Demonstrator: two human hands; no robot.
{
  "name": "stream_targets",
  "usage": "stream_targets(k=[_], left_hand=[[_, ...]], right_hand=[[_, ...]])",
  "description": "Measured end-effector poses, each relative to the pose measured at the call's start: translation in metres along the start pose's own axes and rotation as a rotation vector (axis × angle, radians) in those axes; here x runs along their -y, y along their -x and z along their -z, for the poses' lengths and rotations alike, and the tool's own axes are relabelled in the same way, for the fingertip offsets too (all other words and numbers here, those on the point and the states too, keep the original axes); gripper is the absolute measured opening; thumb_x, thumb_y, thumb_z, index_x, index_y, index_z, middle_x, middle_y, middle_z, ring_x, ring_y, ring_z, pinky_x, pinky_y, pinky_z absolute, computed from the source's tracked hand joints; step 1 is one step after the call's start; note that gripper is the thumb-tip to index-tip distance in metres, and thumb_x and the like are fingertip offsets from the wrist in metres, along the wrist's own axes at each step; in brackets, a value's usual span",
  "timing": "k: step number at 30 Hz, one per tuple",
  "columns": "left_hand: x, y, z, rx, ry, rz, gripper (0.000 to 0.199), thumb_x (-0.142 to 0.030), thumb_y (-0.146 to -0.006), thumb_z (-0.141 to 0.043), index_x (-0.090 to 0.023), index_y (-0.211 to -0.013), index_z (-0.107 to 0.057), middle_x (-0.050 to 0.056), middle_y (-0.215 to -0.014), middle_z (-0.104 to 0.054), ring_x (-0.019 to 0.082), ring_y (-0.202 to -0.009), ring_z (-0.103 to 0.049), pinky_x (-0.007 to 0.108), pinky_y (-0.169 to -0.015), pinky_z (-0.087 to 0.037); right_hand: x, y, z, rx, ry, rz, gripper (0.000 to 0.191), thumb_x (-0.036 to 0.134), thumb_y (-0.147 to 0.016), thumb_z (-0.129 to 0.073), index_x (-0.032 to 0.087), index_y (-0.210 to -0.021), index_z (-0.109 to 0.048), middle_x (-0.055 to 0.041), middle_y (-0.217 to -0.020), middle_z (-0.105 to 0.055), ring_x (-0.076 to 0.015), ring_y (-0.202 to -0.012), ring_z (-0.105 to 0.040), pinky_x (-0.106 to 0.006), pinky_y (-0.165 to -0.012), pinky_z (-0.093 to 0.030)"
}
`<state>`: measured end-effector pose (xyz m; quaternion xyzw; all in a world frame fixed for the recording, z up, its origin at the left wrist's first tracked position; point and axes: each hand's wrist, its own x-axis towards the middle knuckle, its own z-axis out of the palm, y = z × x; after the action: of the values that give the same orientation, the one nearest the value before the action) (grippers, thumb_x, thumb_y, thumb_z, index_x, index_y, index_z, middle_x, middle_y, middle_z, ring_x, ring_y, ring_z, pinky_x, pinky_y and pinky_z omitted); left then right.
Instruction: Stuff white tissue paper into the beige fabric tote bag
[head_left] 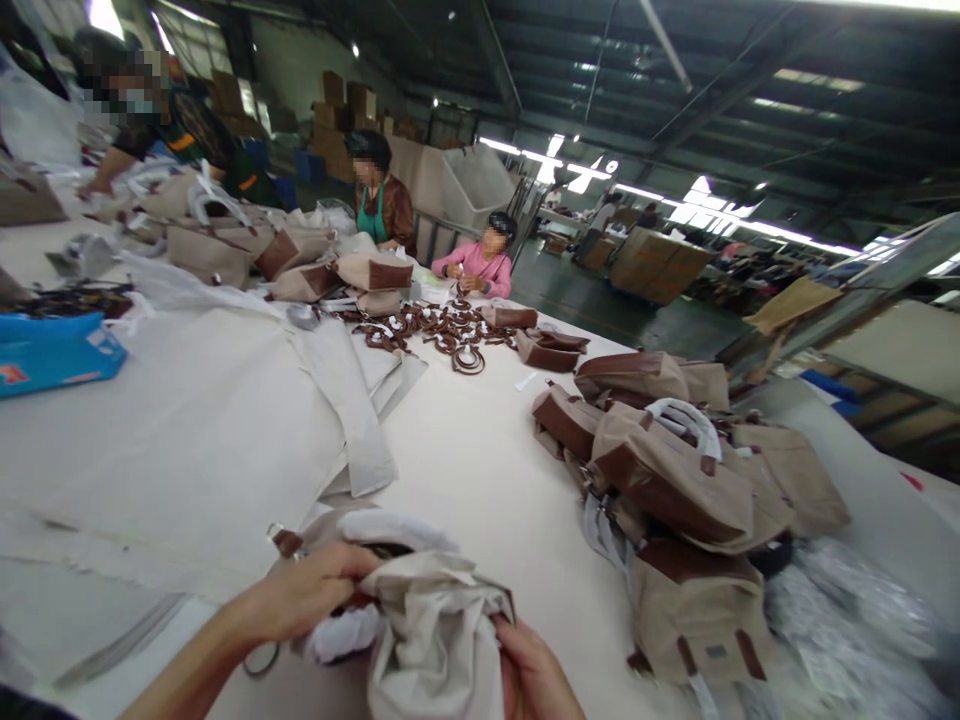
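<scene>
A handbag (431, 625) with its pale cloth lining bunched up lies at the table's near edge, between my two hands. My left hand (319, 595) is closed on the bag's left side, close to a handle wrapped in white (397, 528). On the opposite side, my right hand (529, 665) pinches the edge of the cloth, its thumb on top. A brown leather tab with a metal ring (286, 540) sticks out past my left hand. The bag's underside is hidden.
Beige and brown handbags (675, 480) are heaped at right beside clear plastic wrap (855, 610). Pale sheets (187, 420) cover the table's left, near a blue packet (56, 350). Brown straps (450, 325) lie farther back. Several co-workers, one in pink (480, 265), are at the far side.
</scene>
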<state>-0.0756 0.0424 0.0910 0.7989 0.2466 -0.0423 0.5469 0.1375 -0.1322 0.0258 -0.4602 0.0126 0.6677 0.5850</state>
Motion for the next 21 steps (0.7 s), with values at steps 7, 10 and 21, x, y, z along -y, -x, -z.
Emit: stream_targets(k=[7, 10, 21], left_hand=[[-0.008, 0.005, 0.003, -0.344, -0.214, -0.064, 0.037, -0.029, -0.081, -0.056, -0.021, -0.117, -0.063, 0.010, -0.134, -0.060, 0.029, -0.121, -0.054, 0.038, -0.104, -0.044], [-0.014, -0.005, -0.007, -0.296, -0.085, -0.036, 0.072, -0.032, -0.065, -0.076, -0.022, -0.132, -0.052, 0.010, -0.140, -0.058, 0.030, -0.123, -0.055, 0.037, -0.104, -0.046], [0.001, -0.025, 0.000, -0.438, -0.143, 0.065, 0.037, -0.036, -0.089, -0.053, -0.024, -0.122, -0.064, 0.007, -0.117, -0.074, 0.029, -0.112, -0.065, 0.036, -0.096, -0.052]], right_hand=[[-0.001, -0.030, -0.060, 0.014, -0.194, 0.091, 0.048, 0.028, -0.062, -0.085, 0.015, -0.105, -0.069, -0.0099, -0.101, -0.078, -0.0252, -0.102, -0.072, -0.036, -0.094, -0.057], [-0.012, -0.034, -0.082, -0.044, -0.075, 0.200, 0.072, 0.036, -0.064, -0.086, 0.022, -0.128, -0.056, -0.0056, -0.107, -0.078, -0.0238, -0.097, -0.073, -0.041, -0.098, -0.054], [0.036, 0.042, 0.023, -0.197, 1.060, 0.450, 0.083, 0.047, -0.065, -0.087, 0.021, -0.139, -0.060, -0.0142, -0.158, -0.041, -0.0380, -0.149, -0.033, -0.050, -0.122, -0.025]])
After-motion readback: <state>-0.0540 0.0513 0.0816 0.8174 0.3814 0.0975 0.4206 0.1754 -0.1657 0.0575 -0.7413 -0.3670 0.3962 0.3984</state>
